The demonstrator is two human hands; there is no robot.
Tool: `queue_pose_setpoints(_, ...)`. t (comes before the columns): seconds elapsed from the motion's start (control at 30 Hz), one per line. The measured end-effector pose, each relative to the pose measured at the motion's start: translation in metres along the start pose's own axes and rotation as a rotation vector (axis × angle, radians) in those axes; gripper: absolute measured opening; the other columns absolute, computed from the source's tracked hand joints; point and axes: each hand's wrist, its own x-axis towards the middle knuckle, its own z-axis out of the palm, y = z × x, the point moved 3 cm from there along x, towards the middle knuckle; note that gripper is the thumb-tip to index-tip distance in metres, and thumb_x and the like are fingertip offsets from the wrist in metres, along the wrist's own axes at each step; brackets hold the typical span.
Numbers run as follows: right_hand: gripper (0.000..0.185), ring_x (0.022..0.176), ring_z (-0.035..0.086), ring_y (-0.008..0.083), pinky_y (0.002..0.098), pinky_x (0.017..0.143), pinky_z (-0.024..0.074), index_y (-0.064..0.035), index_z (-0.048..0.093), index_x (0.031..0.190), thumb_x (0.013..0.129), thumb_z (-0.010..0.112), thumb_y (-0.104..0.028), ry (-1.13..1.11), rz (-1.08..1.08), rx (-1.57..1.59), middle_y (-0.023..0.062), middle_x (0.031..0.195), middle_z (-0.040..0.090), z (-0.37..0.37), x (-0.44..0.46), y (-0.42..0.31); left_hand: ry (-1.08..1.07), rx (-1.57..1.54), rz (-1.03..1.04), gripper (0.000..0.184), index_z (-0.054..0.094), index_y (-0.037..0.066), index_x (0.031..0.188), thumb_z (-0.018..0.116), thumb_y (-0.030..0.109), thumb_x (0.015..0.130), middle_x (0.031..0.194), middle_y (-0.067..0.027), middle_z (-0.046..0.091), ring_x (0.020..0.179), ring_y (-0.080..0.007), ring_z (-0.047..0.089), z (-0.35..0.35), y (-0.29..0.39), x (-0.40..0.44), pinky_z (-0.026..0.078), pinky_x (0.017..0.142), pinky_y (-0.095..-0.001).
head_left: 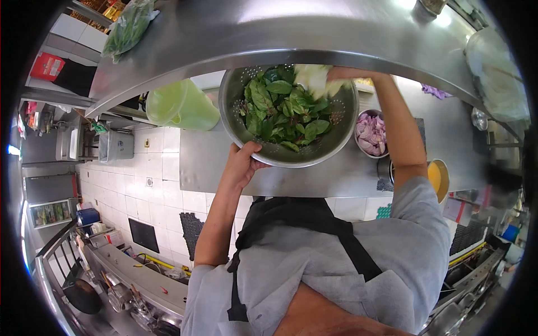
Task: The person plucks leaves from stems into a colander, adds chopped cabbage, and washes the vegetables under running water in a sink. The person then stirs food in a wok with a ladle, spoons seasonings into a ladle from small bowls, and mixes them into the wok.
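A metal colander (pixel 343 134) filled with green leaves (pixel 291 109) is tilted toward me over the steel counter. My left hand (pixel 245 162) grips its near left rim, thumb on top and fingers beneath. At the colander's far right side is my right hand (pixel 338 74), partly hidden by the shelf edge. A pale yellow-green bunch (pixel 314 79), blurred by motion, is in that hand over the leaves; its exact kind cannot be told. Just right of the colander stands a metal bowl of sliced purple onions (pixel 371 134), near my right forearm.
A steel shelf (pixel 269 33) overhangs the counter (pixel 207 162), a bag of greens (pixel 130 28) on its left. Left of the colander stands a translucent green container (pixel 182 106). A bowl of yellow-orange contents (pixel 436 176) sits by my right elbow. Cooking gear lies behind me.
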Motion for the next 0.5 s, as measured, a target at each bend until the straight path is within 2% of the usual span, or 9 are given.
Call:
queue_pose_setpoints(0.1, 0.062, 0.113, 0.064, 0.0221, 0.0364, 0.09, 0.0559, -0.0168, 0.059, 0.141, 0.084, 0.079, -0.025, -0.099, -0.126, -0.046, 0.0133, 0.133, 0.064, 0.03, 0.009, -0.027, 0.012, -0.005, -0.012, 0.052, 0.039, -0.016, 0.133, 0.057, 0.004, 0.088, 0.115, -0.0272, 0.064, 0.09, -0.0356, 0.074, -0.001, 0.0, 0.001, 0.068, 0.072, -0.048)
queue_pose_setpoints(0.13, 0.062, 0.113, 0.064, 0.0218, 0.0362, 0.09, 0.0559, -0.0168, 0.059, 0.141, 0.083, 0.079, -0.025, -0.103, -0.094, -0.037, 0.0131, 0.133, 0.064, 0.029, 0.008, -0.032, 0.021, -0.003, -0.018, 0.052, 0.04, -0.016, 0.133, 0.057, 0.003, 0.088, 0.115, -0.0269, 0.064, 0.091, -0.0354, 0.074, -0.002, 0.0, 0.001, 0.068, 0.072, -0.0479)
queue_pose_setpoints(0.17, 0.068, 0.115, 0.063, 0.0232, 0.0368, 0.093, 0.055, -0.0192, 0.057, 0.144, 0.081, 0.082, -0.027, -0.164, 0.047, -0.029, 0.0127, 0.136, 0.063, 0.027, 0.007, -0.03, 0.03, -0.001, -0.027, 0.052, 0.04, -0.016, 0.133, 0.057, 0.003, 0.088, 0.115, -0.0267, 0.064, 0.091, -0.0351, 0.074, -0.003, -0.001, 0.001, 0.068, 0.071, -0.0479)
queue_pose_setpoints(0.2, 0.075, 0.121, 0.06, 0.0259, 0.0367, 0.098, 0.0528, -0.0176, 0.053, 0.147, 0.08, 0.083, -0.031, -0.145, 0.184, 0.025, 0.0147, 0.14, 0.059, 0.017, 0.008, -0.007, 0.055, -0.009, -0.018, 0.052, 0.04, -0.015, 0.133, 0.057, 0.003, 0.087, 0.115, -0.0266, 0.064, 0.091, -0.0351, 0.074, -0.006, -0.002, -0.001, 0.068, 0.071, -0.0476)
queue_pose_setpoints(0.3, 0.073, 0.124, 0.059, 0.0272, 0.0379, 0.101, 0.051, -0.0147, 0.054, 0.146, 0.081, 0.081, -0.033, 0.489, 0.279, -0.035, 0.0157, 0.141, 0.059, -0.051, -0.011, 0.105, 0.103, -0.026, -0.009, 0.052, 0.04, -0.015, 0.133, 0.057, 0.002, 0.087, 0.114, -0.0265, 0.064, 0.091, -0.0352, 0.074, -0.016, -0.009, -0.007, 0.068, 0.07, -0.0472)
queue_pose_setpoints(0.37, 0.072, 0.126, 0.058, 0.0281, 0.0387, 0.103, 0.0497, -0.0128, 0.054, 0.145, 0.082, 0.08, -0.035, 0.7, 0.364, -0.221, 0.0164, 0.141, 0.058, -0.08, -0.025, 0.178, 0.112, -0.035, -0.025, 0.054, 0.039, -0.014, 0.134, 0.057, 0.002, 0.086, 0.115, -0.0265, 0.063, 0.091, -0.0355, 0.074, -0.028, -0.014, -0.017, 0.068, 0.07, -0.0474)
queue_pose_setpoints(0.43, 0.071, 0.128, 0.056, 0.029, 0.0395, 0.105, 0.0485, -0.0108, 0.054, 0.144, 0.084, 0.079, -0.037, 0.704, 0.484, -0.437, 0.0171, 0.142, 0.058, -0.088, -0.032, 0.242, 0.135, -0.068, -0.011, 0.054, 0.038, -0.014, 0.134, 0.057, 0.001, 0.086, 0.117, -0.027, 0.062, 0.091, -0.0363, 0.074, -0.026, -0.013, -0.019, 0.069, 0.07, -0.0479)
queue_pose_setpoints(0.5, 0.07, 0.13, 0.055, 0.0299, 0.0403, 0.107, 0.0473, -0.0089, 0.055, 0.143, 0.085, 0.078, -0.039, 0.587, 0.55, -0.564, 0.0177, 0.143, 0.058, -0.066, -0.032, 0.288, 0.152, -0.103, -0.008, 0.055, 0.037, -0.014, 0.135, 0.056, 0.001, 0.086, 0.119, -0.0273, 0.061, 0.091, -0.0371, 0.073, -0.029, -0.017, -0.024, 0.068, 0.069, -0.0486)
